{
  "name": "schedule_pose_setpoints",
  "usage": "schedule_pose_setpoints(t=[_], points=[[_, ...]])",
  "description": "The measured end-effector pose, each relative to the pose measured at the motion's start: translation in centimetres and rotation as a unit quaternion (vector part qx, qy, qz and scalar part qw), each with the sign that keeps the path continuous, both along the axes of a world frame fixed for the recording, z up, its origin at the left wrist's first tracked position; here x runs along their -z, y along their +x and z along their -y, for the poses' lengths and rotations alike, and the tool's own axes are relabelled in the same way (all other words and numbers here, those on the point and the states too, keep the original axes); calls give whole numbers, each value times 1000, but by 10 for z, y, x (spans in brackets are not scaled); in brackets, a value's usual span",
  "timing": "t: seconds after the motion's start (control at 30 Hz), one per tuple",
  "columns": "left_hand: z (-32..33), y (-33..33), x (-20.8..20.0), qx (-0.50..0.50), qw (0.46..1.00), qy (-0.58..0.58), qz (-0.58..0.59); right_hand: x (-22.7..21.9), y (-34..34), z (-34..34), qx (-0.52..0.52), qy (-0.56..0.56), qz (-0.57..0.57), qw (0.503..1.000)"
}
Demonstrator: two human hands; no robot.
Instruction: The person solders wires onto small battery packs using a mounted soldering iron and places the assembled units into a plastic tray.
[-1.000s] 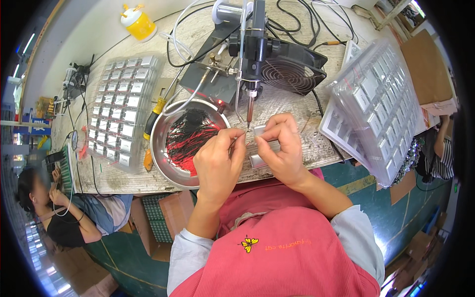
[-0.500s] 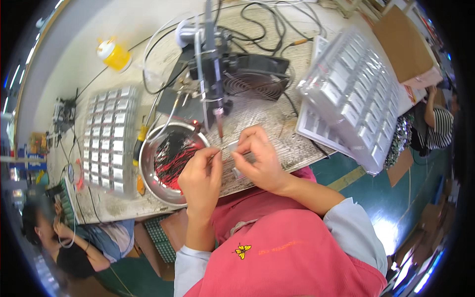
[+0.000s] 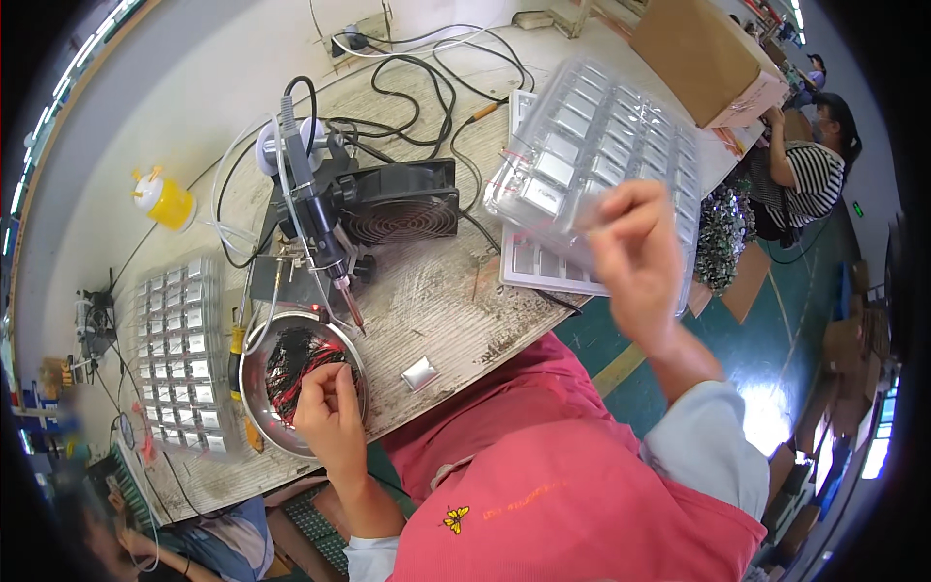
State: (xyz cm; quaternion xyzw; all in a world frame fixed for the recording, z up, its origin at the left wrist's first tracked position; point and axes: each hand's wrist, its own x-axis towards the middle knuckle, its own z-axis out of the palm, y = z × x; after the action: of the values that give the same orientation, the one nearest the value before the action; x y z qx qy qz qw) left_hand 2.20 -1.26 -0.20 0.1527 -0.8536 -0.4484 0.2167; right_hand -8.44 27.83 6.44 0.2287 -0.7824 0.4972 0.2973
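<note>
- Several fingers of the left hand [image 3: 328,412] curl toward its thumb at the steel bowl [image 3: 253,393] of red-black wires [image 3: 299,361] — any pinch, cannot tell.
- Right hand [image 3: 635,247] blurred before clear trays [image 3: 572,131]: fingers bent, grip unclear.
- Between both hands' fingers, one silver rectangular piece [image 3: 419,373] on the worn bench [image 3: 432,301]; beyond, a soldering iron [image 3: 318,221]; far right, a striped-shirted person [image 3: 813,179].
- Half a second ago — hands together below the iron.

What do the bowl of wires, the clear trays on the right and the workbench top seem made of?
Bowl: probably stainless steel, smooth, given its silvery, shiny wall.
Clear trays: likely thin glossy plastic, since they are see-through with glints.
Workbench top: perhaps wood or wood-look laminate, worn and matte, judging by its streaky grain and dark stains.
</note>
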Motion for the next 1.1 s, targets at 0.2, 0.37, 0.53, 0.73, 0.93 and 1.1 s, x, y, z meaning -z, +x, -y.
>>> schedule_pose_setpoints(t=[0.2, 0.37, 0.53, 0.73, 0.93, 1.1], points=[[-5, 1, 3, 1, 1000, 2, -3, -13, -67, -25, 15, 13, 74, 997], [1, 6, 6, -7, 1000, 13, -4, 8, -103, -35, 35, 42, 76, 996], [3, 5, 10, -7, 1000, 8, -17, 14, -105, -38, 39, 107, 135, 984], [1, 3, 8, -6, 1000, 12, -7, 8, -107, -38, 87, 180, 108, 974], [9, 5, 11, -12, 1000, -1, -19, 7, -137, -52, 148, 258, 51, 954], [26, 17, 13, -50, 999, 15, -1, 23, -154, -52, 146, 318, 69, 934]])
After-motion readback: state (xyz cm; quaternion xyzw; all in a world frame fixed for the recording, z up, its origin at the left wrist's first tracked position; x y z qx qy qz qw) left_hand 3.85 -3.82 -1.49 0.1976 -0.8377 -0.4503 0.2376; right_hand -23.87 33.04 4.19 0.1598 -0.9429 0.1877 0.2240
